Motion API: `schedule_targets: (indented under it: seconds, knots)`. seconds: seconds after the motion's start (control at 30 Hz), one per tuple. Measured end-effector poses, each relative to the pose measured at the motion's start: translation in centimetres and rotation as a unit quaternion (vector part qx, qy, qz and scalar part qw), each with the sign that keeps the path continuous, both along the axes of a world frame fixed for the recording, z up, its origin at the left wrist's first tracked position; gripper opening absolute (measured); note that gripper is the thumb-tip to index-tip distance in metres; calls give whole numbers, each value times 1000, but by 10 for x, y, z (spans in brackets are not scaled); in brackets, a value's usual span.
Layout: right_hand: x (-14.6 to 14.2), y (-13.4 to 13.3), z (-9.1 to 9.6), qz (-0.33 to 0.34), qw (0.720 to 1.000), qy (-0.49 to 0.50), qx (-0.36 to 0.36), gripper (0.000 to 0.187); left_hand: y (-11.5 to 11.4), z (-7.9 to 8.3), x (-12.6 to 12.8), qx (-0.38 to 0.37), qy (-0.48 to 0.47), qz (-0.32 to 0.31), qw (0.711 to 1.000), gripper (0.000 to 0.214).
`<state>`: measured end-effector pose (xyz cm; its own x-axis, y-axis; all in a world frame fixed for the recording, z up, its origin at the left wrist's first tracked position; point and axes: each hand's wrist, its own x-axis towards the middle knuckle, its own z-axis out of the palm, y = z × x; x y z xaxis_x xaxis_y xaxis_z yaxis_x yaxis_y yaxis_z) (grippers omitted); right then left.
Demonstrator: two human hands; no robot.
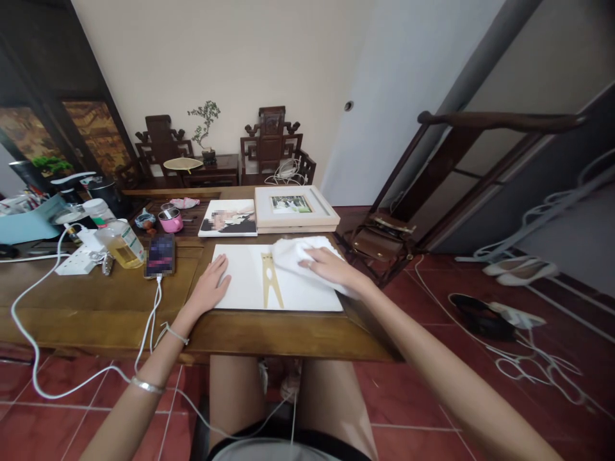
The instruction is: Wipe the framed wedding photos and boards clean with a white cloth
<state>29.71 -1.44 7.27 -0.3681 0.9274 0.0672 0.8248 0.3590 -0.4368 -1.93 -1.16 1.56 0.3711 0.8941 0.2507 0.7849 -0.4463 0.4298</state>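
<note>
A white flat board (250, 282), the back of a picture frame with a tan stand strip (270, 282) on it, lies on the wooden table (110, 294) in front of me. My left hand (210, 285) rests flat on the board's left edge, fingers spread. My right hand (327, 266) presses a white cloth (295, 251) onto the board's upper right part, fingers lying over the cloth.
Behind the board lie a printed photo canvas (229, 218) and a framed picture (294, 206). To the left are a phone (160, 255) on a white cable, an oil bottle (122, 243), a power strip (77, 259) and a pink cup (170, 219). Shoes and cords lie on the red tile floor at right.
</note>
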Motion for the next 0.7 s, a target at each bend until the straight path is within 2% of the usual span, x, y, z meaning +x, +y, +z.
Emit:
schedule_targets:
  seconds: [0.1,0.2,0.27,0.37,0.53,0.63,0.7]
  knots:
    - [-17,27,-2,-14,999,-8,35,25,-1,2,0,-4,0,1,1000,56]
    - [-26,24,-5,-7,999,-24,46,22,-2,3,0,-6,-1,0,1000,57]
    - [-26,8,-5,12,998,-38,50,19,-2,4,1,-7,0,-1,1000,57]
    - [-19,-31,1,63,995,-69,39,18,-2,3,1,-9,0,-2,1000,56]
    - [-4,-101,20,111,990,-72,-43,16,-1,2,1,-4,5,-2,1000,55]
    - [2,-116,25,127,987,-48,-87,18,-1,2,2,-4,10,2,1000,56]
    - [4,-107,22,113,988,-30,-102,22,-2,2,2,-5,12,2,1000,56]
